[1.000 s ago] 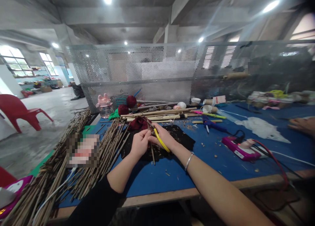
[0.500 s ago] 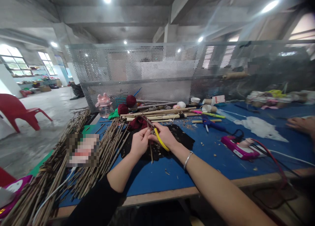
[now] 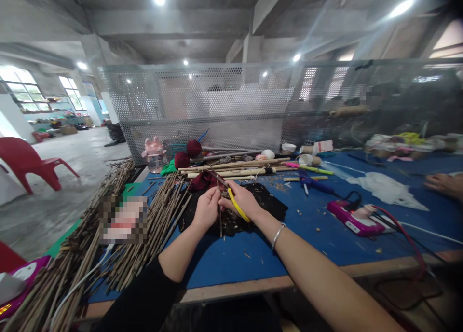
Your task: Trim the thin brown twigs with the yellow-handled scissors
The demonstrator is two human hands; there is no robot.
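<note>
My left hand (image 3: pixel 207 209) is closed, pinching a thin brown twig (image 3: pixel 220 223) that points down toward me. Close against it, my right hand (image 3: pixel 243 200) grips yellow-handled scissors (image 3: pixel 237 205); their dark blades reach up and left beside the twig's upper part. Whether the blades touch the twig is too small to tell. Below both hands lies a black cloth (image 3: pixel 265 201) strewn with wood chips. Dark red yarn (image 3: pixel 204 180) sits just beyond my left hand. A heap of cut twigs (image 3: pixel 159 226) spreads over the table to the left.
On the blue table (image 3: pixel 238 269) are a magenta power strip (image 3: pixel 352 221) with cables, a blue glue gun (image 3: pixel 316 183), a white plastic bag (image 3: pixel 385 187) and several rods (image 3: pixel 238 165). A perforated metal screen (image 3: pixel 202 100) stands behind. Another person's hand (image 3: pixel 443 183) rests at far right.
The lower end of the twig shows slightly shorter and more upright below my left hand. Both hands keep nearly the same place and grip; the whole view has shifted slightly.
</note>
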